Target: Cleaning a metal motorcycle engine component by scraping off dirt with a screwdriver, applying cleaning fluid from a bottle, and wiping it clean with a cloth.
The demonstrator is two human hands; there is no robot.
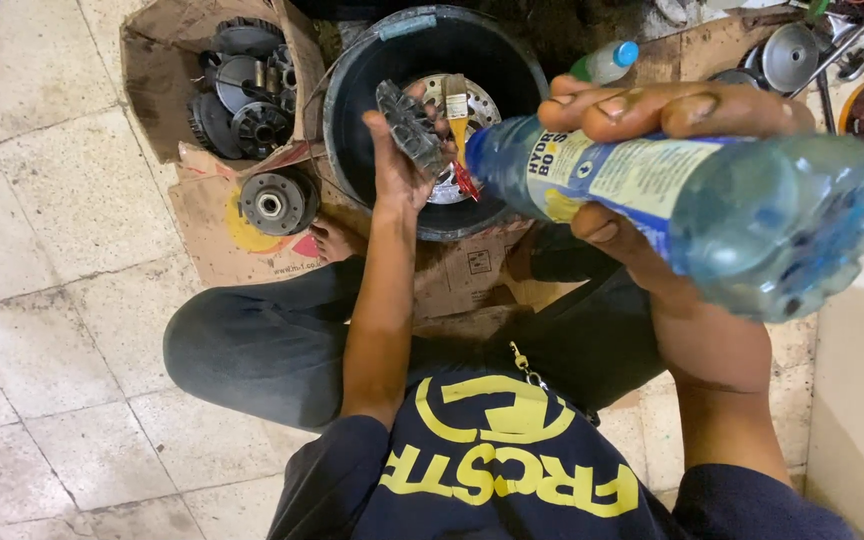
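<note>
- Plastic bottle [692, 200]: nearest, tipped on its side in the right hand [672, 160], fingers wrapped tightly around it, mouth pointing at the left hand.
- Left hand [402, 160]: closed around a grey ribbed metal part [412, 125] and a small paintbrush [457, 115].
- Black basin [352, 100]: under both hands, holding a metal disc [452, 185]; the part looks mid-wash.
- Cardboard box [152, 60]: beyond the left hand, more parts lie inside.

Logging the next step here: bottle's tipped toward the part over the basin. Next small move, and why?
Probably tip the blue plastic bottle further: the right hand aims its neck at the ribbed metal part, which the left hand holds with a paintbrush over the black basin.
</note>
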